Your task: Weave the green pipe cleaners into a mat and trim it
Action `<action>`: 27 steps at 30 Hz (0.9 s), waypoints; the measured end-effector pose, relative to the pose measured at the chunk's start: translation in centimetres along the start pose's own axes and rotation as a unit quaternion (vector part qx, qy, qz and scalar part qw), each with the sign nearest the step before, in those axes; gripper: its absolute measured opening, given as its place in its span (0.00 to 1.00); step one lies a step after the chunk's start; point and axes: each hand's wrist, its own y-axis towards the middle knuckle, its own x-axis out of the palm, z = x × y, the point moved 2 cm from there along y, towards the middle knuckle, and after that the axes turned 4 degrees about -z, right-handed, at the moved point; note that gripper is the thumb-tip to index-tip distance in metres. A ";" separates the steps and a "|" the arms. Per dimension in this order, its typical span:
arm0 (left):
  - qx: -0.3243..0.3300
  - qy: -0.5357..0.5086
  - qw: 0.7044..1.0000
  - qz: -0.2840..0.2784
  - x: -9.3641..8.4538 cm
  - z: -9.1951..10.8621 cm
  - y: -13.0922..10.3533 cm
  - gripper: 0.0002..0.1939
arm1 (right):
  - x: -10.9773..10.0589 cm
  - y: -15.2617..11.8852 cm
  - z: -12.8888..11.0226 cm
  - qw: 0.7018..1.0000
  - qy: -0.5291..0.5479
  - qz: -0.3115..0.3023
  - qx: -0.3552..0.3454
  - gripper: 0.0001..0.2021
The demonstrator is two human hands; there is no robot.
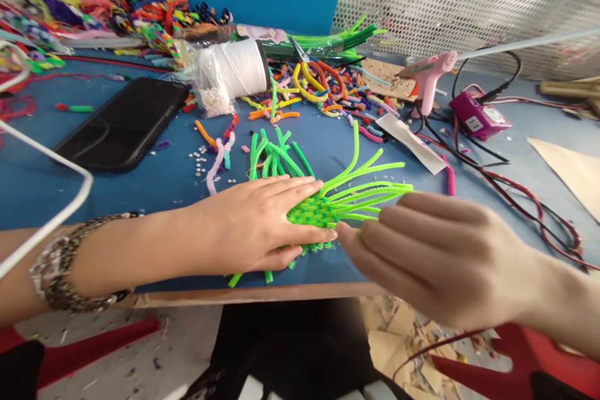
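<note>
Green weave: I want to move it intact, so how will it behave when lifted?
The weave would probably lift as one mat, since it looks closely interlaced. Its loose ends seem bendable yet fairly springy, as they fan out in curves. It is likely light for its size, looking thin and fuzzy.

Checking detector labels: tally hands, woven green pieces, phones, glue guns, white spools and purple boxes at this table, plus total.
Hands: 2 (left hand, right hand)
Woven green piece: 1
Phone: 1
Glue gun: 1
White spool: 1
Purple box: 1
Total: 7
</note>
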 end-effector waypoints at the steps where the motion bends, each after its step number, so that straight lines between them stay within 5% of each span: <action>1: 0.000 0.001 1.000 0.000 0.0 0.0 0.0 0.19 | -0.1 0.1 0.6 1.000 0.011 -0.010 0.002 0.11; 7: -0.001 -0.002 1.000 -0.007 0.1 0.0 0.0 0.20 | 0.4 -1.4 2.4 0.995 0.080 -0.052 0.032 0.13; 16: -0.001 -0.001 1.000 -0.011 0.2 -0.2 0.0 0.22 | 2.4 -3.1 1.4 0.995 0.048 -0.055 0.073 0.16; 27: 0.005 0.003 1.000 -0.001 0.3 -0.3 -0.2 0.22 | 2.3 -2.8 -0.1 0.991 0.051 -0.040 0.120 0.11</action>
